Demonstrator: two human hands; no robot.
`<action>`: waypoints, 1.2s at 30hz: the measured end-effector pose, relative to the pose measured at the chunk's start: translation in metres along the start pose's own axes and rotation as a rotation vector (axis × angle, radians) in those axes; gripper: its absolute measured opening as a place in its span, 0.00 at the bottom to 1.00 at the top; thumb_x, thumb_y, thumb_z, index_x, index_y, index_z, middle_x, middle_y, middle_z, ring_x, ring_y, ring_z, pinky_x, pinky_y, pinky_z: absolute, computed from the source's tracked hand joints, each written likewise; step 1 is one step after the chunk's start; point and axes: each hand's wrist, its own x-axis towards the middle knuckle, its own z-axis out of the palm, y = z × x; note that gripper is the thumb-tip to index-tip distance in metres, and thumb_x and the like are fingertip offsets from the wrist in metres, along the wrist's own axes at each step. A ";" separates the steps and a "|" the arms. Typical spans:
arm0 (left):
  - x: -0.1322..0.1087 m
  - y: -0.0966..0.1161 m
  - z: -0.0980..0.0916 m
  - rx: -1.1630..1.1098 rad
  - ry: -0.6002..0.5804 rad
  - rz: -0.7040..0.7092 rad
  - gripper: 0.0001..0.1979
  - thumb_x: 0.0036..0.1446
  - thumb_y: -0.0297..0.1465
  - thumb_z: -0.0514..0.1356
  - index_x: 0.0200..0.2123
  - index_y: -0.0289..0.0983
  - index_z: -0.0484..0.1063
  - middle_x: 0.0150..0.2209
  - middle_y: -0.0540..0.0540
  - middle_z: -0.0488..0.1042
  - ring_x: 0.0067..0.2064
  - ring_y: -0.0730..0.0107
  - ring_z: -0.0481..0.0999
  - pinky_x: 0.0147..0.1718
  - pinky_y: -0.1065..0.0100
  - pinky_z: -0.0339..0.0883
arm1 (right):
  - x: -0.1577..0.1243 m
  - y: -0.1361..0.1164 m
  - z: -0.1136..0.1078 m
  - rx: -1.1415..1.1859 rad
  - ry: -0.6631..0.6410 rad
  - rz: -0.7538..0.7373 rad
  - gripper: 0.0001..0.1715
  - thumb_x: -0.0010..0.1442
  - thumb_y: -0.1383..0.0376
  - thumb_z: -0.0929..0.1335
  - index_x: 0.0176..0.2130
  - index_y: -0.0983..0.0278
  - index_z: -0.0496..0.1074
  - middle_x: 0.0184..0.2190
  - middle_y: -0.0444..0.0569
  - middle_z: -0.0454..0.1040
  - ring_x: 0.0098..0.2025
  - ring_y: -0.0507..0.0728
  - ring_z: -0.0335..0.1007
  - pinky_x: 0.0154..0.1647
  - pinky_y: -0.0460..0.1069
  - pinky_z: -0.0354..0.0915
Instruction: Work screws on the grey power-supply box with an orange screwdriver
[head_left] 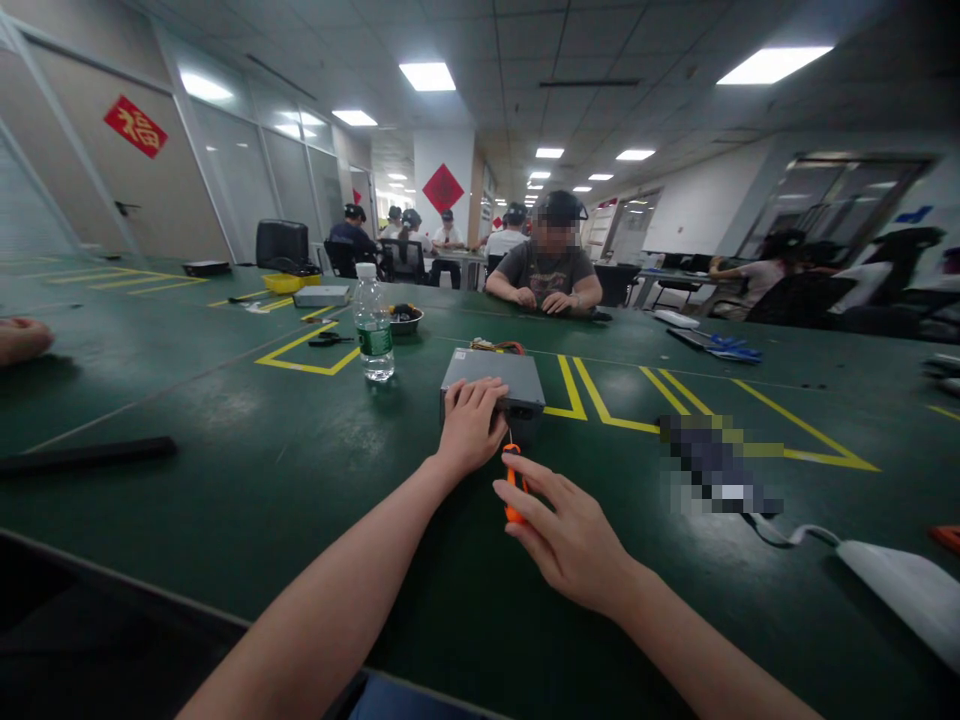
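A grey metal box [501, 376], like a power supply with coloured wires at its far side, lies on the green table [247, 470] in front of me. My left hand [471, 422] rests on the box's near left corner, fingers curled over its top edge. My right hand [564, 535] is closed around an orange-handled screwdriver [513, 488], whose tip points at the box's near face.
A water bottle [373, 323] stands left of the box, with scissors [328, 339] and a small bowl [406, 318] behind it. A black bar [86, 455] lies at the left. A white device with a cable [900, 585] sits at the right. A person [549, 268] sits across the table.
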 end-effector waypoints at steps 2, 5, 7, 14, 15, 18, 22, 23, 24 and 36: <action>0.000 0.000 0.000 0.000 0.003 0.000 0.15 0.55 0.30 0.52 0.47 0.42 0.63 0.52 0.50 0.67 0.55 0.67 0.61 0.58 0.59 0.43 | 0.001 0.002 0.003 0.001 0.069 -0.024 0.16 0.60 0.63 0.61 0.47 0.67 0.63 0.51 0.60 0.64 0.43 0.57 0.66 0.41 0.53 0.66; 0.000 0.000 0.000 0.003 0.001 0.001 0.15 0.55 0.30 0.52 0.47 0.42 0.63 0.52 0.50 0.67 0.55 0.67 0.61 0.58 0.59 0.44 | 0.002 0.001 0.008 0.011 0.093 -0.034 0.15 0.59 0.62 0.63 0.44 0.68 0.64 0.48 0.59 0.68 0.43 0.57 0.67 0.41 0.52 0.66; 0.000 0.001 -0.001 0.005 -0.002 0.003 0.15 0.55 0.29 0.52 0.47 0.41 0.63 0.53 0.49 0.66 0.56 0.67 0.60 0.58 0.59 0.44 | 0.003 -0.001 0.009 0.003 0.063 -0.027 0.15 0.59 0.61 0.62 0.44 0.67 0.64 0.48 0.58 0.68 0.43 0.57 0.67 0.41 0.52 0.66; -0.001 0.001 -0.002 0.009 -0.001 0.010 0.15 0.55 0.29 0.52 0.48 0.42 0.63 0.53 0.49 0.66 0.56 0.66 0.60 0.57 0.58 0.44 | 0.003 -0.003 0.005 -0.013 -0.082 -0.012 0.19 0.61 0.63 0.60 0.52 0.63 0.62 0.52 0.58 0.63 0.49 0.58 0.64 0.43 0.53 0.66; -0.001 0.001 -0.001 0.010 0.000 0.009 0.15 0.55 0.29 0.52 0.48 0.42 0.63 0.53 0.49 0.66 0.56 0.66 0.60 0.57 0.58 0.44 | 0.003 -0.002 0.005 -0.015 -0.074 -0.018 0.19 0.60 0.63 0.60 0.51 0.63 0.63 0.52 0.58 0.63 0.48 0.58 0.64 0.43 0.53 0.66; 0.000 0.000 0.000 0.008 0.001 0.007 0.15 0.56 0.29 0.52 0.48 0.42 0.63 0.53 0.49 0.66 0.56 0.67 0.60 0.58 0.59 0.44 | 0.004 0.000 0.005 -0.012 0.023 -0.044 0.16 0.59 0.63 0.61 0.48 0.66 0.63 0.50 0.59 0.65 0.45 0.57 0.66 0.42 0.53 0.66; -0.001 -0.001 0.001 -0.002 0.007 0.009 0.14 0.57 0.30 0.51 0.48 0.42 0.63 0.52 0.50 0.66 0.56 0.68 0.60 0.57 0.59 0.44 | 0.003 0.002 0.006 0.009 0.142 -0.035 0.13 0.57 0.64 0.64 0.43 0.67 0.62 0.46 0.59 0.68 0.43 0.57 0.67 0.40 0.53 0.66; -0.001 -0.001 0.001 -0.003 0.011 0.010 0.14 0.57 0.30 0.51 0.47 0.42 0.63 0.52 0.50 0.67 0.56 0.68 0.60 0.57 0.59 0.44 | 0.002 0.002 0.006 0.012 0.151 -0.023 0.13 0.57 0.64 0.64 0.42 0.67 0.61 0.45 0.59 0.68 0.42 0.58 0.68 0.39 0.53 0.66; -0.001 -0.001 0.001 -0.003 0.015 0.009 0.14 0.57 0.30 0.51 0.47 0.42 0.63 0.52 0.50 0.67 0.56 0.68 0.60 0.57 0.59 0.44 | 0.002 0.002 0.005 0.015 0.154 -0.008 0.12 0.57 0.64 0.64 0.41 0.67 0.61 0.45 0.59 0.68 0.42 0.58 0.67 0.39 0.53 0.66; -0.001 -0.001 0.001 0.016 0.014 0.003 0.14 0.57 0.29 0.51 0.48 0.43 0.63 0.52 0.50 0.67 0.56 0.68 0.61 0.57 0.59 0.46 | 0.005 0.003 0.001 -0.323 0.155 -0.010 0.10 0.59 0.62 0.62 0.36 0.66 0.69 0.33 0.52 0.69 0.33 0.53 0.65 0.33 0.48 0.61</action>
